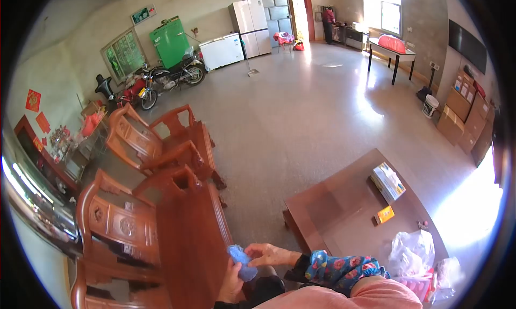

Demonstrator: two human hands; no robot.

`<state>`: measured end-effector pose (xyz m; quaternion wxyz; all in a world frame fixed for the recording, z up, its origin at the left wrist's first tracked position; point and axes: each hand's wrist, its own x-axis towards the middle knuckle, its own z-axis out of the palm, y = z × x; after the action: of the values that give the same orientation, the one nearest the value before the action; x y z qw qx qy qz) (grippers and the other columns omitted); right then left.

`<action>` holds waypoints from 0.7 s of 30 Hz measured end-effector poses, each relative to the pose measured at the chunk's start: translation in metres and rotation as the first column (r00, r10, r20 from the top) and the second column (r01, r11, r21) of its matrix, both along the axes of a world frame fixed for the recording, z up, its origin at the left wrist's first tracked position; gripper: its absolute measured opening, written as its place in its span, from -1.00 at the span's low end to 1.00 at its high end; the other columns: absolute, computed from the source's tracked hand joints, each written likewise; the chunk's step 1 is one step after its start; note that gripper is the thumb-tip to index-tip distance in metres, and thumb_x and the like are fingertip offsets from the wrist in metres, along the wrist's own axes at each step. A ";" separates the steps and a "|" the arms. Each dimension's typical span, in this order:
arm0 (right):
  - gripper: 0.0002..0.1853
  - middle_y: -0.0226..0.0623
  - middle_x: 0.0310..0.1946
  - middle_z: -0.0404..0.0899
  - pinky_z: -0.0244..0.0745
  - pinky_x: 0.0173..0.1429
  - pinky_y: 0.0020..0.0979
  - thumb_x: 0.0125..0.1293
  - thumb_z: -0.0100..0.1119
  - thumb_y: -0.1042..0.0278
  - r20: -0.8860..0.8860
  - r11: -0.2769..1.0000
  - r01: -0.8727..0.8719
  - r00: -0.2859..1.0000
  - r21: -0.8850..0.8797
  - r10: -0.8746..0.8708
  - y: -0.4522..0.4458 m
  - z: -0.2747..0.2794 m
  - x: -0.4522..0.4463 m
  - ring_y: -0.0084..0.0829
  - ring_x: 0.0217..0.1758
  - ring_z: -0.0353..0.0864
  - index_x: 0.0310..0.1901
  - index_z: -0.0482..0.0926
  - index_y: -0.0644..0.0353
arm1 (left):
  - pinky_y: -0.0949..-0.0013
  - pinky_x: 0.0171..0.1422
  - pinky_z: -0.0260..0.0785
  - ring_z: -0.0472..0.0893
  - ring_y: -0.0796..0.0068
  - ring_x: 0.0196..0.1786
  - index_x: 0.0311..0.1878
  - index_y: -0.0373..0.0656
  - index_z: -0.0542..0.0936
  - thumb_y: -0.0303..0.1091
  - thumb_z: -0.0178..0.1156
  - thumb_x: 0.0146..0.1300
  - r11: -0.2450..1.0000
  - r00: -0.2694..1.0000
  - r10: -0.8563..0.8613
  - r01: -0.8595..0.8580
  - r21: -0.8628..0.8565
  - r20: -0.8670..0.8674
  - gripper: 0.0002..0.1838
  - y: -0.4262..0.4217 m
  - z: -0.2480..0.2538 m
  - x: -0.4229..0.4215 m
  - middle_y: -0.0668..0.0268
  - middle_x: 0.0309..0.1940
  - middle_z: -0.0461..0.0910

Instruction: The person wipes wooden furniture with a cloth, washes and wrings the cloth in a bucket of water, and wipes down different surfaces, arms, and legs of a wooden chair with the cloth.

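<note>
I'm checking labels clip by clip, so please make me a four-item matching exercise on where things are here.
Things:
1. Motorcycle
2. Blue bundle
3. Red cover
4. Yellow box

Places:
A. On the black-legged table
B. On the low brown table
C. On the floor near the green cabinet
D. In the left hand

Pairs: 1-C, 2-D, 3-A, 4-B.

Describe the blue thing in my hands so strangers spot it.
Find the long wooden bench, lower left. Near its front edge, between left hand and right hand, is a small bundle. It is pale blue, unlike the darker, flowered sleeve.
</note>
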<state>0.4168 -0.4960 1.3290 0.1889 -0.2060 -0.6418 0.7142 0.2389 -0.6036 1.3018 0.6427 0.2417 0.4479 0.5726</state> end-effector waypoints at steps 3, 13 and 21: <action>-0.62 -0.44 -0.16 0.57 0.38 0.14 -0.42 0.24 0.37 0.29 -0.053 0.997 0.013 0.998 -0.073 -0.016 0.060 -0.009 -0.031 -0.54 -0.03 0.48 0.04 0.52 0.19 | 0.13 0.38 0.30 0.42 0.27 0.28 0.42 -0.13 0.17 -0.21 -0.03 0.41 1.000 0.999 0.009 -0.009 0.001 0.034 -0.44 0.066 0.003 -0.026 0.18 0.25 0.36; -0.66 -0.48 -0.18 0.55 0.42 0.04 -0.49 0.22 0.37 0.42 -0.092 0.945 0.277 0.951 -0.172 -0.295 0.264 -0.002 -0.092 -0.61 -0.07 0.48 -0.01 0.47 0.17 | 0.35 0.13 0.44 0.58 0.49 -0.04 0.09 -0.17 0.42 -0.37 0.31 0.22 0.998 0.988 -0.015 0.025 0.065 -0.156 -0.59 0.331 0.021 -0.093 0.31 -0.06 0.57; -0.55 -0.44 -0.07 0.54 0.43 0.07 -0.47 0.23 0.38 0.39 -0.124 0.845 0.466 0.852 -0.262 -0.508 0.402 0.004 -0.126 -0.58 -0.04 0.50 0.10 0.44 0.27 | 0.42 0.05 0.45 0.57 0.54 -0.07 0.04 -0.19 0.43 -0.39 0.42 0.13 0.993 0.949 -0.042 0.075 0.093 -0.313 -0.55 0.495 0.026 -0.118 0.30 -0.11 0.59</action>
<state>0.2908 -0.0943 1.3334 0.4003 -0.3139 -0.4631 0.7257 0.1207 -0.1088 1.3279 0.5676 0.3748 0.5057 0.5307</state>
